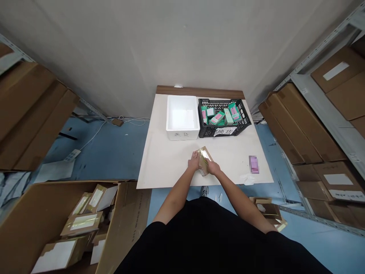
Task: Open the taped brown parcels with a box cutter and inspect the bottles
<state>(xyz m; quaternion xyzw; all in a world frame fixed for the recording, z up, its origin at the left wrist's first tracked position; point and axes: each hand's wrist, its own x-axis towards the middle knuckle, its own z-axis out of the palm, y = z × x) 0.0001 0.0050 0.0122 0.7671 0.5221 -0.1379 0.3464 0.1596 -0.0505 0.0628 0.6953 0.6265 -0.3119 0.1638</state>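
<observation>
A small cardboard box (204,152) with clear tape and a white label is tilted on the front middle of the white table (159,163). My left hand (194,161) grips its left side, fingers bent over the upper edge. On the right side, my right hand (212,166) is closed against the box, its thumb near the taped face. A thin yellowish strip shows by that thumb; whether it is tape or a tool I cannot make out. Parts of the fingers are hidden by the box.
Behind the box stand a white foam bin (183,135) and a black plastic crate (205,132) of green-and-pink boxes. A pixelated pink item (253,164) and crumpled white plastic (247,179) lie at right. A large carton (25,205) of parcels stands left; shelves (322,87) flank the right.
</observation>
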